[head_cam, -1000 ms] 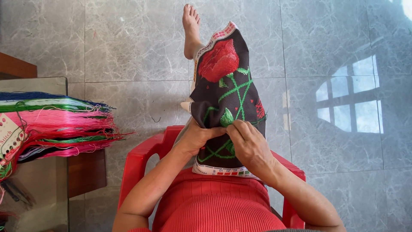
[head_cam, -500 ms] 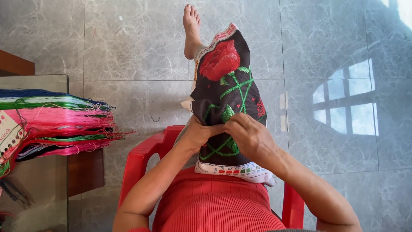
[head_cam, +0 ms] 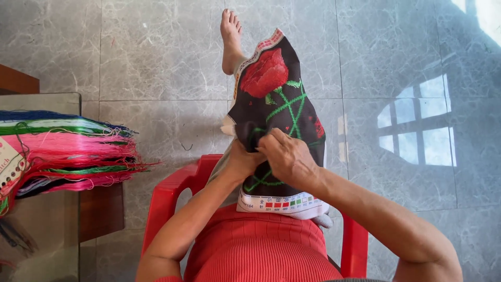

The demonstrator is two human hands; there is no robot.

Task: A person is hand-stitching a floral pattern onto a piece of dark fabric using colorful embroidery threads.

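A black cross-stitch cloth (head_cam: 276, 99) with a red rose and green stems lies draped over my outstretched leg, its white edge with colour squares near my lap. My left hand (head_cam: 245, 156) grips the cloth's left side, fingers curled under a fold. My right hand (head_cam: 289, 156) rests on top of the cloth just beside it, fingertips pinched at the fabric; whether a needle is between them is too small to tell. My bare foot (head_cam: 230, 36) points away on the floor.
I sit on a red plastic chair (head_cam: 167, 198). At the left, a glass-topped table (head_cam: 47, 230) carries bundles of pink, green, white and blue embroidery thread (head_cam: 68, 151). Grey marble floor tiles (head_cam: 156, 62) surround me, with a window reflection at the right.
My right hand has shifted up and left over the cloth toward my left hand. The cloth has bunched slightly at the left side.
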